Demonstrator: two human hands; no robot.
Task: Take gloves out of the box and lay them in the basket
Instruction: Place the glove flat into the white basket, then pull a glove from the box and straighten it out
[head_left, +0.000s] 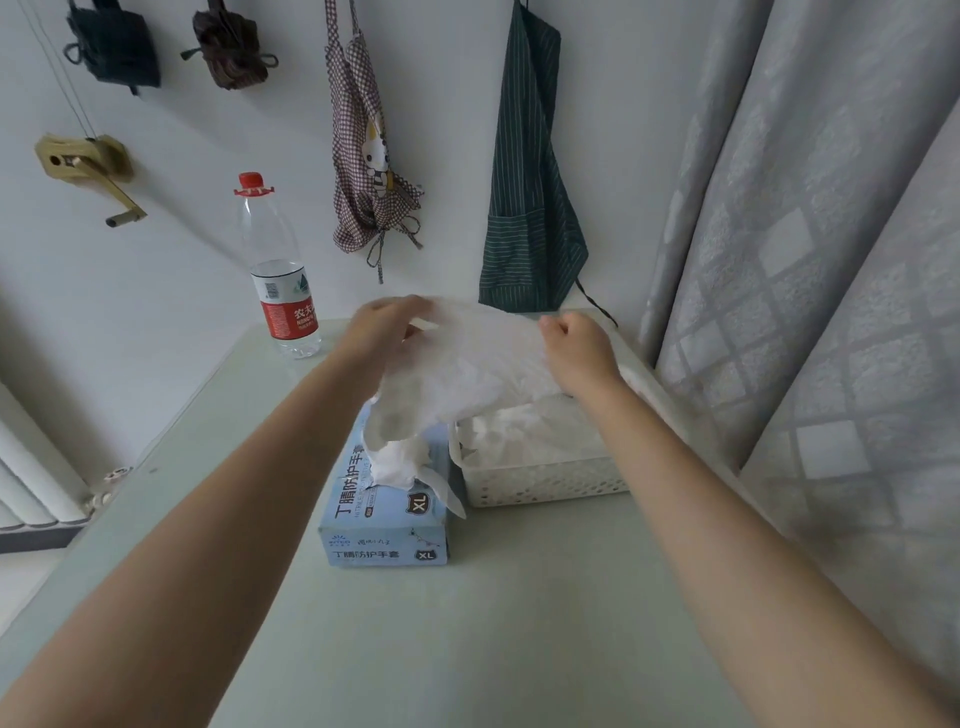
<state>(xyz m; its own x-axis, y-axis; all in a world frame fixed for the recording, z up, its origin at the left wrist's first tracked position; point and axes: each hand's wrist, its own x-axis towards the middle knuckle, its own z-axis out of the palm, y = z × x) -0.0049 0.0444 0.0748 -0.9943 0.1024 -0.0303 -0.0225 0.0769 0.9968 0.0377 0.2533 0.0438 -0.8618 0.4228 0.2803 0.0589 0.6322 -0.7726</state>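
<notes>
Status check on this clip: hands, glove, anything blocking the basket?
Left hand and right hand both grip one white glove, held above the basket. Box beside it. Nothing blocking.

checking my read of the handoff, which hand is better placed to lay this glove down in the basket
Right hand: it grips the glove directly over the basket. The left hand holds the other end, nearer the box.

Home utility corner: aprons (530, 171) hung on wall, curtain (810, 234), radiator (31, 483), water bottle (280, 270) on table (467, 623).
</notes>
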